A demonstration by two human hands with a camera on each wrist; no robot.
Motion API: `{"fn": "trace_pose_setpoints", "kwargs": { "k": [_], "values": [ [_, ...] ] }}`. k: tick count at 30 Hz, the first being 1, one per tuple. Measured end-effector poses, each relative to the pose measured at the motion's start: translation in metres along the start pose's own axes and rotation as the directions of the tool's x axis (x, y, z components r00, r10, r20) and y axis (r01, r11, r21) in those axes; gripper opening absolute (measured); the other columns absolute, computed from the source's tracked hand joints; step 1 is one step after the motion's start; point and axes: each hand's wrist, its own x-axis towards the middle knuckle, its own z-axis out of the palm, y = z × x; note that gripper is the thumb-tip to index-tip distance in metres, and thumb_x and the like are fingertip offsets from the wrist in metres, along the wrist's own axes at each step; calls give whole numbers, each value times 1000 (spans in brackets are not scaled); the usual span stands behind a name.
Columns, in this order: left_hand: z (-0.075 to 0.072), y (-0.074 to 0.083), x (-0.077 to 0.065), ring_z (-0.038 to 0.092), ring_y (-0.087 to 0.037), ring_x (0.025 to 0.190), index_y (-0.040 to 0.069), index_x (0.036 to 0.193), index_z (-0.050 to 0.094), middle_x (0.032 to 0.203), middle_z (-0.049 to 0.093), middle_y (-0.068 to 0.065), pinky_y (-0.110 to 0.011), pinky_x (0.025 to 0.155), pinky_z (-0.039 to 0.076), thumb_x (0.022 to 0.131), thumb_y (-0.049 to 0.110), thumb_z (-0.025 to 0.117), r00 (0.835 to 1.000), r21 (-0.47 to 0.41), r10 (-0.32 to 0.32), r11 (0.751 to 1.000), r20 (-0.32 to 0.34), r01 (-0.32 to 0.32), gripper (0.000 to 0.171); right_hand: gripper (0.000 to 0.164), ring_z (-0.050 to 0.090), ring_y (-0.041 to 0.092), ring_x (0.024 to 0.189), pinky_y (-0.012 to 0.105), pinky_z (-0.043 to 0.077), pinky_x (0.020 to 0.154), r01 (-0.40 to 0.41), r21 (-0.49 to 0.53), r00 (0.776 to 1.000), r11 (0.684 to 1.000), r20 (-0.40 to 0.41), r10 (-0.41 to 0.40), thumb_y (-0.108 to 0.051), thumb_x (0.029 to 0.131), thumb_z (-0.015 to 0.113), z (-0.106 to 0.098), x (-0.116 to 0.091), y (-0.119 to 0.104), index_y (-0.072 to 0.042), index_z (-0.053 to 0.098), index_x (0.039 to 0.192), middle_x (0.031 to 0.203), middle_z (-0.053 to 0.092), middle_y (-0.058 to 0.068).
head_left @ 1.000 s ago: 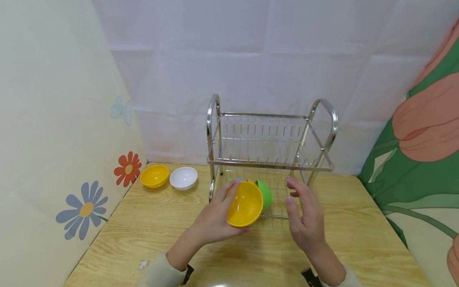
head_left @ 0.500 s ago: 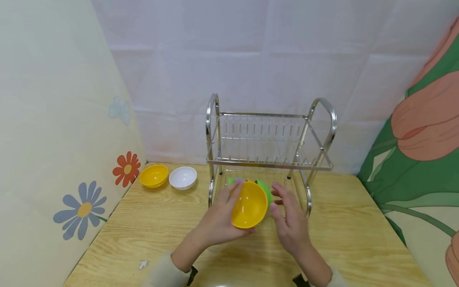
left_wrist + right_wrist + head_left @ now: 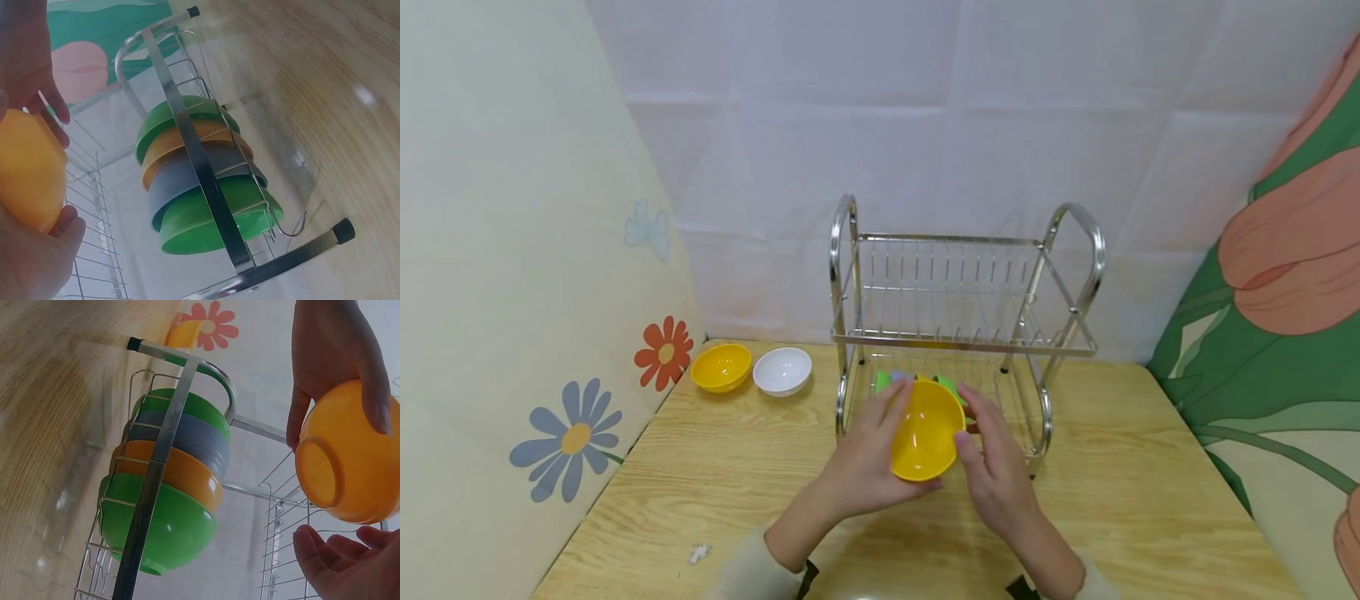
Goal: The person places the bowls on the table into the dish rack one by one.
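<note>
We see left grip (image 3: 867, 465) holding yellow bowl (image 3: 927, 433); right grip (image 3: 997, 475) wide beside it, touch unclear; rack (image 3: 966, 342) behind holds bowls (image 3: 190, 476).

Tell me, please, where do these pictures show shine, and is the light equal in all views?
Not equal: head view is brightest, with small highlights inside the held yellow bowl; left wrist view is dimmer, with a pale glare spot on the wooden table; right wrist view is also dimmer, with small glints on the orange bowl and the neighbouring green bowl.
</note>
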Motion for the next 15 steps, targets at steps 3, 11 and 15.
{"fn": "trace_pose_setpoints", "kwargs": {
  "k": [3, 11, 15],
  "values": [
    [1, 1, 0, 38, -31, 145, 17, 164, 14, 165, 26, -9, -50, 107, 48, 69, 58, 87, 1000, -5, -1, 1000, 0, 1, 126, 54, 58, 17, 108, 33, 58, 83, 3, 7, 1000, 1000, 5, -3, -7, 102, 50, 0, 0, 0, -15, 39, 155, 145, 52, 9],
    [5, 5, 1, 40, -33, 143, 11, 163, 19, 164, 27, -11, -47, 101, 53, 69, 55, 89, 1000, -9, 17, 1000, -17, -17, 125, 55, 54, 23, 125, 48, 52, 99, -18, -4, 1000, 1000, 17, 18, -10, 102, 51, 1, 0, -4, -16, 38, 155, 149, 51, 8],
    [8, 6, 1, 40, -34, 142, 9, 162, 19, 163, 28, -13, -46, 99, 54, 68, 54, 90, 999, -10, 21, 1000, -31, -22, 126, 57, 56, 24, 124, 52, 52, 98, -23, 6, 1000, 1000, 9, 23, -9, 102, 53, 3, -2, -3, -13, 37, 156, 148, 52, 9]
  ]
}}
